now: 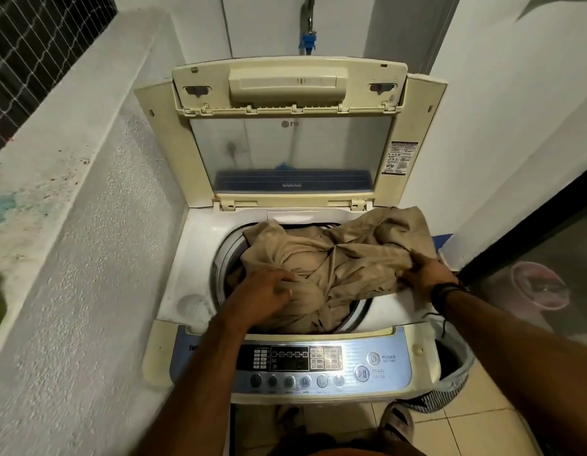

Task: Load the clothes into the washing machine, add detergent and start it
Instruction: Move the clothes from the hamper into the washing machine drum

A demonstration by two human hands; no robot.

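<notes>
**A:** Top-loader's lid (288, 139) is propped upright at the far side, and both hands are on the beige garment (338, 261), which is heaped across the mouth of the drum (228, 258).

**B:** And it's not in yet. The bulk sits over the opening, but its far-right corner is draped up onto the washing machine (186, 258) deck, well outside the rim.

**A:** Left hand (264, 292) is at the near-left of the pile, fingers curled down into the cloth, bunching a fold. Right hand (423, 271) is at the right edge, fingers closed around a gathered ridge of fabric.

**B:** That's the relation that matters. The cloth's long run goes from near-left to far-right, so the loose end lies beyond the right hand's fingers, away to the far side. The right hand is plainly the nearer one to it.

**A:** So I'd judge the right draws that corner in toward the centre while the left pushes down.

**B:** Control panel (321, 363) at the near edge sits untouched; no detergent is visible.
</notes>
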